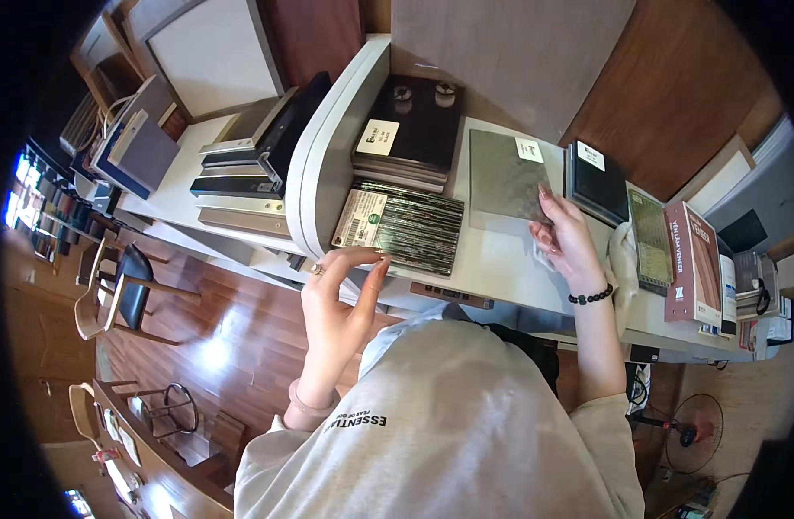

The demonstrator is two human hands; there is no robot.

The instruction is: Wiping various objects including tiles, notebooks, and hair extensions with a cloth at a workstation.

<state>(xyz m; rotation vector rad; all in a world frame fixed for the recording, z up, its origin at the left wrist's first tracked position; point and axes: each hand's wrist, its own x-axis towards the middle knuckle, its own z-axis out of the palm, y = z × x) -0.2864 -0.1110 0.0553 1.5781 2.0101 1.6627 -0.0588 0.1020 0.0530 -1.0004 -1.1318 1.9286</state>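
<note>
My right hand (563,232) grips the near right corner of a grey-green sample panel (505,173), thumb on top and the other fingers curled below. A white label sits at that panel's far right corner. My left hand (338,298) is raised by the near edge of a stack of glossy dark striped sample panels (418,227). Its thumb and forefinger are curved towards each other with a small gap and nothing seen between them. Behind the striped stack lies a pile of glossy black panels (423,121) with two round clear pieces on top.
A curved white divider (336,130) rises left of the stacks, with more sample panels (250,164) beyond it. Right of my right hand are black samples (600,186), a white cloth (623,264), a green panel (649,238) and a reddish binder (693,268). Chairs (133,290) stand at left.
</note>
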